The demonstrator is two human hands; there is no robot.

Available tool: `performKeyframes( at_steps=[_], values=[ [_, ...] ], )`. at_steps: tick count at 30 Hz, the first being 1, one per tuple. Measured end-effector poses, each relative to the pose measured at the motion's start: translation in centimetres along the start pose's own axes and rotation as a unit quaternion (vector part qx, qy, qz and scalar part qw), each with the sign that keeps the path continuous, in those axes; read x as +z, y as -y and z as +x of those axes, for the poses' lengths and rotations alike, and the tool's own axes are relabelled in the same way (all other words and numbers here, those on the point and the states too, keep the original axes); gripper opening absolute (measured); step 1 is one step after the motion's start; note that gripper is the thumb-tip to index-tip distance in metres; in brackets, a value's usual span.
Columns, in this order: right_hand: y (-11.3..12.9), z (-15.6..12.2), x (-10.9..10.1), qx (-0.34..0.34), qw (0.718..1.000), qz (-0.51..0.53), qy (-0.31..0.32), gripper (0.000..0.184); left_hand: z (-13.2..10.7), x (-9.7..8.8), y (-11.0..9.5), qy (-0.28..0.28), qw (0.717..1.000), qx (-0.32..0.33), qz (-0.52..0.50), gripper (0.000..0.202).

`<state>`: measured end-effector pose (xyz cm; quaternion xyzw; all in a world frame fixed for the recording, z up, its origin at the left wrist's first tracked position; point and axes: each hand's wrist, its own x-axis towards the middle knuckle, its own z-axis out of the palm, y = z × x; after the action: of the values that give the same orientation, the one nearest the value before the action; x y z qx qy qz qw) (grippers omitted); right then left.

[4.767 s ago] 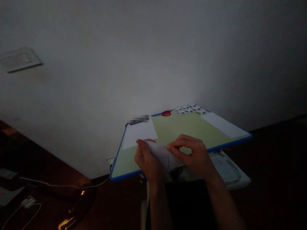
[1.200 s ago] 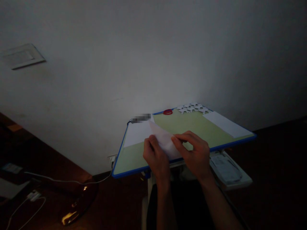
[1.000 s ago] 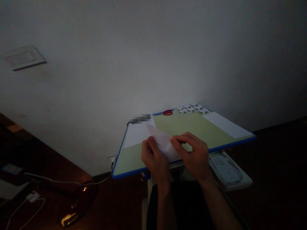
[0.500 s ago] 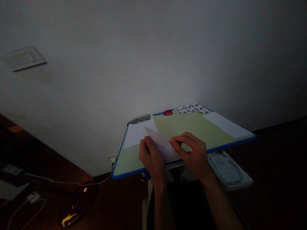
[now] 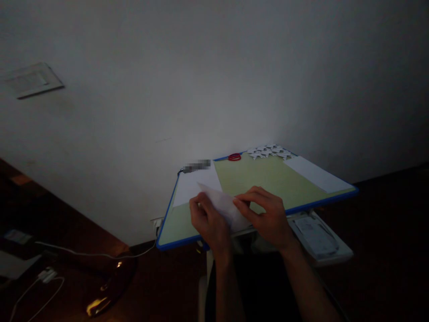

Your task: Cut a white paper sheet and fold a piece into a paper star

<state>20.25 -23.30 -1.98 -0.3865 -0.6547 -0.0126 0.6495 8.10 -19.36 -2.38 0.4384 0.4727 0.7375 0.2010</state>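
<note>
A folded sheet of white paper point(image 5: 224, 206) is held above the near edge of the green-topped table, one pointed corner sticking up to the left. My left hand point(image 5: 209, 219) is closed on its left side. Thumb and fingers of my right hand point(image 5: 264, 210) pinch its right edge. The paper's lower part is dim, and its exact folds cannot be made out. Behind it, on the left of the table point(image 5: 264, 179), lies a flat white sheet point(image 5: 192, 183).
Red-handled scissors point(image 5: 234, 157) lie at the back edge. Beside them are several small folded white paper pieces point(image 5: 266, 151). More white paper point(image 5: 318, 174) rests at the right. A blurred dark object point(image 5: 197, 166) sits back left. Below the table's right side is a pale tray point(image 5: 321, 237).
Both hands and the folded paper have shifted slightly left and down. The paper's point has tipped lower, and both hands keep their hold.
</note>
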Motion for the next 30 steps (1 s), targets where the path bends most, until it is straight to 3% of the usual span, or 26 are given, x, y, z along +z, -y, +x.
performKeyframes(
  at_steps=[3,9,15,25,30],
  values=[
    [-0.2,0.0,-0.2,0.008,1.0,0.02,0.003,0.01,0.4,0.0,0.3,0.023,0.998,-0.026,-0.048,0.047],
    [-1.0,0.0,-0.7,0.019,0.999,0.047,0.019,0.011,0.7,-0.2,0.2,0.068,0.996,-0.005,-0.053,0.055],
    [-1.4,0.1,-1.1,0.008,0.998,0.04,0.048,0.011,0.7,-0.2,-0.4,0.02,0.998,0.053,-0.019,0.047],
    [-1.6,0.2,-1.5,-0.005,0.996,0.042,0.075,0.01,0.8,-0.4,-0.5,0.01,0.999,-0.006,-0.036,0.034],
    [-1.4,0.2,-1.4,-0.017,0.995,0.044,0.083,0.009,0.4,-0.6,-1.0,-0.028,0.999,0.022,-0.041,0.031]
  ],
)
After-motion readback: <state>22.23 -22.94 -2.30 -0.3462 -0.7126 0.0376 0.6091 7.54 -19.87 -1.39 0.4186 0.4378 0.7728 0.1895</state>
